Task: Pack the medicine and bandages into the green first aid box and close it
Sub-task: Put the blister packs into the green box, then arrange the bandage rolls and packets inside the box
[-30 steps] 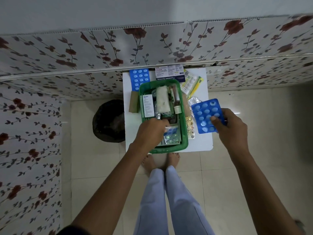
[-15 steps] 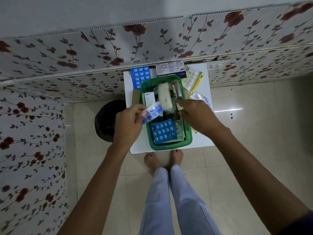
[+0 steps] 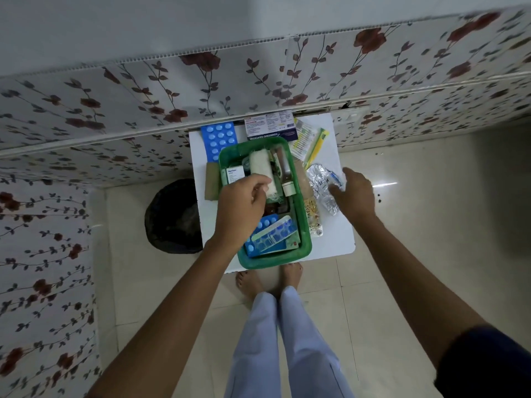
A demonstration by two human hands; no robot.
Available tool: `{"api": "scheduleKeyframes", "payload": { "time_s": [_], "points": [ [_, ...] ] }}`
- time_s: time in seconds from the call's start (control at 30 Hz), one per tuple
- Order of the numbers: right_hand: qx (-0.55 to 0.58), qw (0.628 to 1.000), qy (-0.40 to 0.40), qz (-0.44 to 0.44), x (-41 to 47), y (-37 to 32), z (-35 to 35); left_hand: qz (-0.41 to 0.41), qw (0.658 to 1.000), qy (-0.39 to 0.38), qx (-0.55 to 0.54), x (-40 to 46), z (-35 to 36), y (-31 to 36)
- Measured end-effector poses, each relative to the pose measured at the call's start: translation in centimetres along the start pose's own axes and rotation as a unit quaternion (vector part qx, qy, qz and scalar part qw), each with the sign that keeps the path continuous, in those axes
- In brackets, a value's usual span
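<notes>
Head view, looking down: the left hand (image 3: 241, 208) hovers over the middle of the open green plastic first aid box (image 3: 304, 225), fingers loosely curled and holding nothing visible, thumb near the white rolled bandage (image 3: 260, 170) that lies lengthwise in the box's far half. Just right of that roll lies a small brown bottle with a cream cap (image 3: 286, 175); to its left stands a white medicine carton (image 3: 235, 174). Nearer than the hand, in the box's near end, blue blister strips of tablets (image 3: 273, 234) lie stacked at an angle. The right hand (image 3: 352, 193) is outside the box to its right, fingers spread and resting on a crinkled silver foil packet (image 3: 321, 182) on the small white table (image 3: 342, 234); whether it grips the packet cannot be told. Beyond the box, on the table's far edge, lie a blue blister sheet (image 3: 219, 140), a printed dressings carton (image 3: 270, 127) and a yellow-green sachet (image 3: 311, 142).
</notes>
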State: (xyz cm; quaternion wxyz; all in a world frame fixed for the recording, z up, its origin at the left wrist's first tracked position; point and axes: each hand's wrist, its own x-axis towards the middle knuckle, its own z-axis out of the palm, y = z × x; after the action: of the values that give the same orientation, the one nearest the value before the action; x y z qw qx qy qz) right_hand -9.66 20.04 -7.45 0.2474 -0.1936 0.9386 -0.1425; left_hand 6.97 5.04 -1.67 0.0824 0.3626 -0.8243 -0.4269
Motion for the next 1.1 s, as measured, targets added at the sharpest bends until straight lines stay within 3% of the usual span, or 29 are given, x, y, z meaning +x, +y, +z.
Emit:
{"api": "scheduleKeyframes", "payload": {
  "time_s": [0.1,0.23,0.4,0.5,0.6,0.7,0.77,0.87,0.93,1.0,1.03,1.1],
  "points": [
    [-0.064,0.997,-0.039,0.019,1.1,-0.9,1.7,-0.019,0.998,0.028,-0.047,0.6,0.0,0.3],
    [-0.076,0.996,-0.021,0.052,1.3,-0.7,2.9,-0.035,0.995,0.012,-0.091,0.6,0.7,0.5],
    [0.089,0.991,-0.021,0.098,1.1,0.1,1.6,-0.065,0.99,0.005,-0.125,0.3,1.0,0.8],
    [0.148,0.98,0.086,0.101,-0.1,0.0,-1.0,-0.082,0.984,0.025,-0.154,0.3,0.3,0.9],
    [0.178,0.973,0.145,0.008,-2.6,-2.1,-3.9,-0.108,0.973,0.086,-0.185,-0.1,-1.1,0.3],
    [0.154,0.974,0.028,-0.166,-5.5,-6.3,-4.7,-0.131,0.955,0.157,-0.215,-0.8,-2.7,-1.0],
    [0.076,0.966,-0.069,-0.237,-6.5,-8.7,-3.1,-0.146,0.951,0.17,-0.213,-1.2,-3.3,-1.5],
    [-0.042,0.953,-0.097,-0.283,-6.9,-10.3,-0.7,-0.149,0.958,0.139,-0.2,-1.5,-3.0,-1.3],
    [0.033,0.97,-0.011,-0.239,-6.3,-9.2,-0.6,-0.142,0.964,0.113,-0.195,-1.5,-2.7,-1.1],
    [0.087,0.987,0.073,-0.115,-4.8,-6.4,-0.7,-0.133,0.968,0.099,-0.19,-1.5,-2.3,-1.3],
    [0.072,0.994,0.068,-0.042,-4.0,-4.5,-0.5,-0.127,0.969,0.105,-0.183,-1.6,-2.1,-1.5],
    [0.011,0.997,-0.034,0.074,-3.5,-1.7,0.5,-0.116,0.972,0.148,-0.138,-1.5,-1.9,-2.5]
  ]
}}
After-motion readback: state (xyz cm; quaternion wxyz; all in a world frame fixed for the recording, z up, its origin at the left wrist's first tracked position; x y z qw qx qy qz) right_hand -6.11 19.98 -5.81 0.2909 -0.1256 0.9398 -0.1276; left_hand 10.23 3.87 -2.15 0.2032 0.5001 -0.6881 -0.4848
